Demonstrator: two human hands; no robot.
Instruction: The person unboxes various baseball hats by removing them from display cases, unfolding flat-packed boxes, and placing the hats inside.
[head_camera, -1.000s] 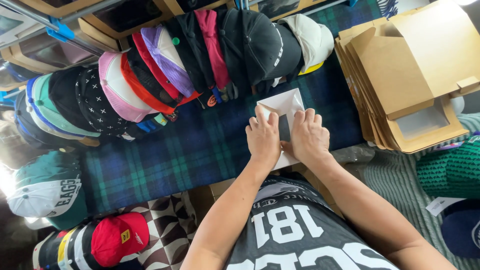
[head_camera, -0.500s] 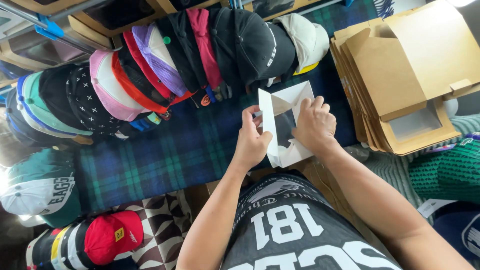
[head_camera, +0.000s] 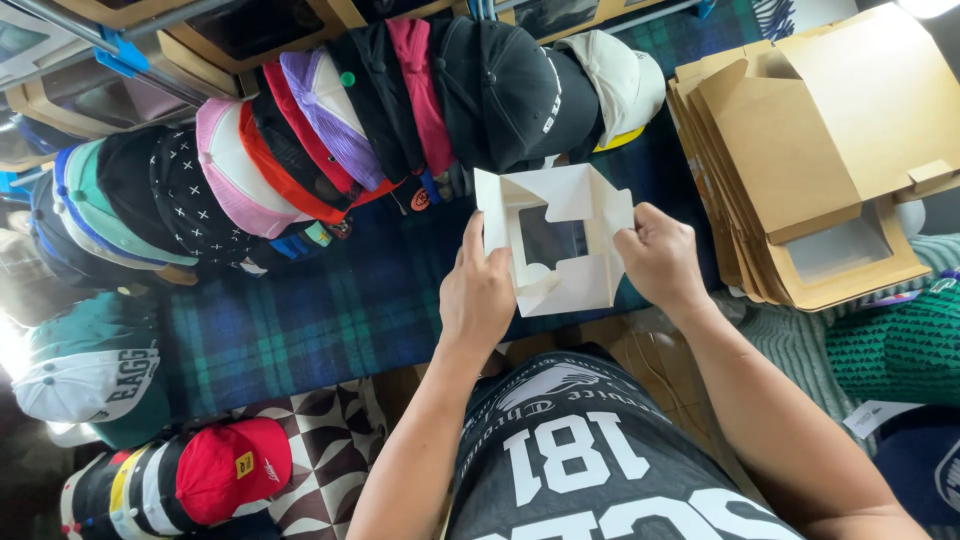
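both hands hold a white windowed box (head_camera: 553, 245), half folded, above the plaid cloth (head_camera: 330, 310), near its right edge. the left hand (head_camera: 477, 295) grips its left side, fingers curled; the right hand (head_camera: 660, 255) pinches the right flap. a row of caps (head_camera: 330, 140) lies along the far edge, and flat brown boxes (head_camera: 800, 150) are stacked at the right, perhaps off the cloth.
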